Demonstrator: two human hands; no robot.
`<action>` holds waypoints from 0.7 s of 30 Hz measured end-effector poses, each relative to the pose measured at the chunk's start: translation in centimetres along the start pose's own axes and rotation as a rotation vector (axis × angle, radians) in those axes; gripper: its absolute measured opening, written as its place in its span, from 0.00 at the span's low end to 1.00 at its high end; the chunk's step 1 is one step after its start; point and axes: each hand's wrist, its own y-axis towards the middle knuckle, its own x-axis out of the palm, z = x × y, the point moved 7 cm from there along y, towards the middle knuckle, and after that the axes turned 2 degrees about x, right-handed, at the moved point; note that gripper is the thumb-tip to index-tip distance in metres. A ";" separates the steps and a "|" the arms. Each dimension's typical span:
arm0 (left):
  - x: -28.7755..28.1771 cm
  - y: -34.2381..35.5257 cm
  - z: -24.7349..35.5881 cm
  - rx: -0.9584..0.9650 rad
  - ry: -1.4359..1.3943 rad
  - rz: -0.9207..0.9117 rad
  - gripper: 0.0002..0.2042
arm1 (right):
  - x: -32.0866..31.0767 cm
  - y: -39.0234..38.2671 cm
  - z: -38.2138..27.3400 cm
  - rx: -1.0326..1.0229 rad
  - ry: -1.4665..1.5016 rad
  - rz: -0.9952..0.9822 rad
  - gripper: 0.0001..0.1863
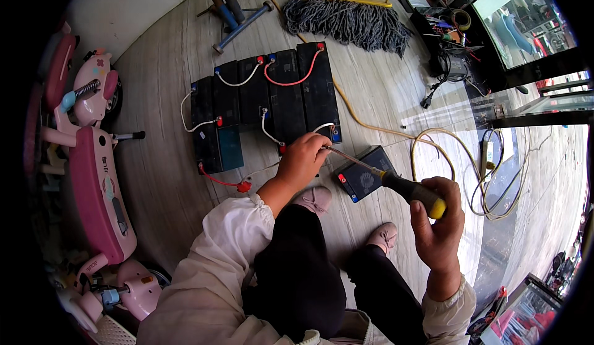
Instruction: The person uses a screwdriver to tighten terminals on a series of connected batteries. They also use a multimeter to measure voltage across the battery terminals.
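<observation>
My left hand (pixel 299 162) is pinched at the tip of a long screwdriver (pixel 403 187); what small thing its fingers hold is hidden. My right hand (pixel 438 237) grips the screwdriver's black-and-yellow handle. Beyond my left hand lies a block of several black batteries (pixel 288 88) linked by short red and white wires, with red and blue terminals. A red lead with a red connector (pixel 243 186) lies at its lower left. A separate black battery (pixel 365 181) with red and blue terminals lies below the screwdriver.
A pink scooter (pixel 99 190) stands on the left. At the back are blue metal bars (pixel 244 29) and a grey mop (pixel 346 23). A black toolbox (pixel 442 35), a yellow cable (pixel 436 138) and a power strip (pixel 487 159) are on the right, beside glass panels.
</observation>
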 end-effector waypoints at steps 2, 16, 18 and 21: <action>0.0 0.0 0.0 0.026 0.018 -0.007 0.08 | 0.2 0.0 -0.6 -0.086 -0.048 -0.036 0.20; -0.3 0.1 -0.8 0.038 0.038 -0.012 0.07 | 1.5 0.1 -1.4 -0.135 0.021 -0.287 0.24; -0.2 0.1 -0.8 0.042 0.034 -0.016 0.07 | 1.4 0.1 -1.1 -0.125 0.024 -0.292 0.24; 0.0 0.1 -0.8 0.044 0.028 -0.022 0.07 | 1.2 0.1 -0.8 -0.128 0.014 -0.301 0.24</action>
